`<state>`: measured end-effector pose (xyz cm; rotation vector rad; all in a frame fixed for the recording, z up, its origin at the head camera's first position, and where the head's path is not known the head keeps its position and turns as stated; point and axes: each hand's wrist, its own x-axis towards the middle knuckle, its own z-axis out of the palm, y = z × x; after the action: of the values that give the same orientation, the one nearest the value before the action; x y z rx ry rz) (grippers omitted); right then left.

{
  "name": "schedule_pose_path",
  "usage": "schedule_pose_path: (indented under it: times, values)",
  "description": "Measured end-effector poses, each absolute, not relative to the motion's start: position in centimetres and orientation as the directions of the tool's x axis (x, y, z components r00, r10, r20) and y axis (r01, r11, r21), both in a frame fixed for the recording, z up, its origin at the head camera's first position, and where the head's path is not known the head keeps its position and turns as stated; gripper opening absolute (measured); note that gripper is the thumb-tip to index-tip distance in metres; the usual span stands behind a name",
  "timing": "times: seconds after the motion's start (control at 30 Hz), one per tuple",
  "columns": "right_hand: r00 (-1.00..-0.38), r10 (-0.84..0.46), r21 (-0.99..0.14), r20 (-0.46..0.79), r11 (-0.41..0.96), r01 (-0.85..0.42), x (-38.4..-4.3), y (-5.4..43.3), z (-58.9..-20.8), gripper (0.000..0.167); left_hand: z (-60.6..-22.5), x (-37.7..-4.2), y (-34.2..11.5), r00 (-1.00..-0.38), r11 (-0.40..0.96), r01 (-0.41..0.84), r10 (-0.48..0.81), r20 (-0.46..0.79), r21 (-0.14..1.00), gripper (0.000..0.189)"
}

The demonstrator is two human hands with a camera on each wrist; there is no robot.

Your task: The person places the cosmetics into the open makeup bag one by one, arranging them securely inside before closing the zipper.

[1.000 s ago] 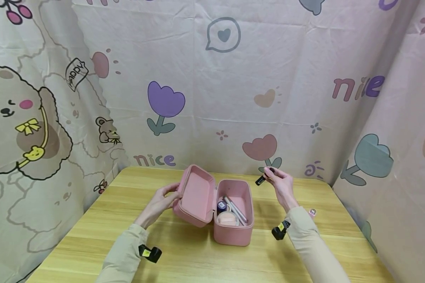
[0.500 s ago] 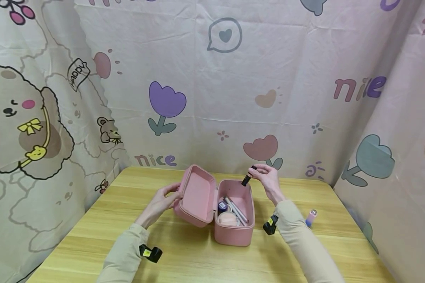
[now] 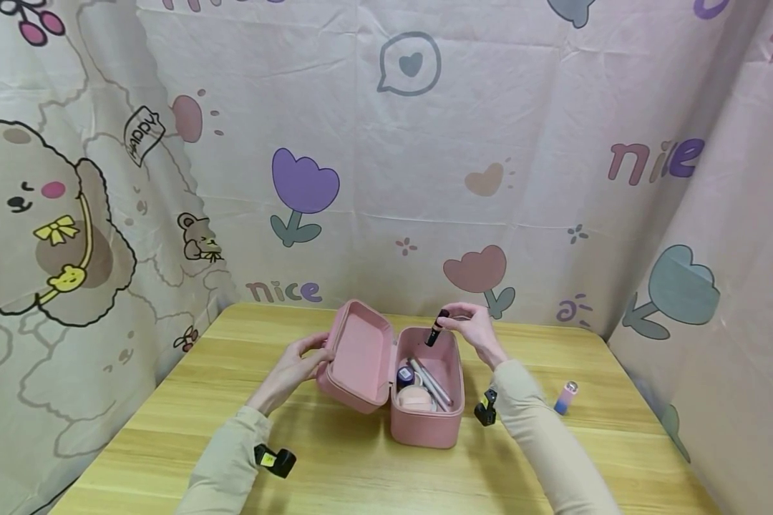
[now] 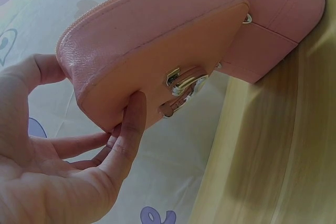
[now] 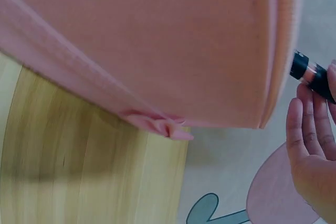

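A pink cosmetic case stands on the table with its lid swung out to the left. My left hand grips the lid's outer end, thumb at the rim and fingers against the outside beside a metal-fitted handle. Between the thumb and fingers of my right hand is a black lipstick with a pinkish band, tilted over the case's back right part. Inside the case lie slim silvery sticks, a dark-lidded jar and a pale pink round item.
A pink-to-blue tube with a shiny round top stands on the wooden table, right of the case. A printed cloth hangs behind the table and along both sides.
My right hand has carried the lipstick leftward from beside the case to over its opening. The pink-to-blue tube has come fully into view. My left hand stays on the lid.
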<state>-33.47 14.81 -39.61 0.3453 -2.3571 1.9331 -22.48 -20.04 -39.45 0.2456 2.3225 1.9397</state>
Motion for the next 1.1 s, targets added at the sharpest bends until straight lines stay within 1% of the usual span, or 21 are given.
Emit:
schedule_pose_path:
  times: [0.13,0.27,0.37,0.67,0.83,0.97,1.1]
  values:
    - [-0.948,-0.187,-0.898,0.256,0.318,-0.305,-33.6,14.7,-40.0,0.031,-39.5,-22.5,-20.1,-0.982,0.174,0.056,0.189,0.022,0.983,0.061]
    - [-0.916,-0.263,-0.843,0.303,0.374,-0.387,-33.7,14.6,-40.3,0.027,-39.5,-22.5,-20.1,-0.982,0.182,0.058,0.188,0.023,0.982,0.061]
    - [-0.9,-0.291,-0.794,0.324,0.434,-0.426,-33.6,14.4,-40.5,0.025,-39.5,-22.5,-20.0,-0.983,0.182,0.057,0.183,0.023,0.982,0.061]
    - [-0.853,-0.413,-0.605,0.319,0.605,-0.519,-33.5,13.8,-41.0,0.026,-39.5,-22.4,-19.9,-0.984,0.181,0.06,0.178,0.027,0.982,0.06]
    - [-0.855,-0.435,-0.51,0.283,0.687,-0.518,-33.3,13.3,-41.0,0.022,-39.4,-22.4,-19.8,-0.984,0.182,0.059,0.176,0.027,0.982,0.06]
    - [-0.855,-0.43,-0.438,0.292,0.734,-0.519,-33.2,13.0,-41.2,0.021,-39.4,-22.4,-19.8,-0.985,0.18,0.056,0.171,0.025,0.982,0.061]
    - [-0.85,-0.433,-0.392,0.3,0.756,-0.524,-33.2,12.9,-41.3,0.018,-39.4,-22.4,-19.8,-0.984,0.177,0.056,0.174,0.025,0.983,0.061]
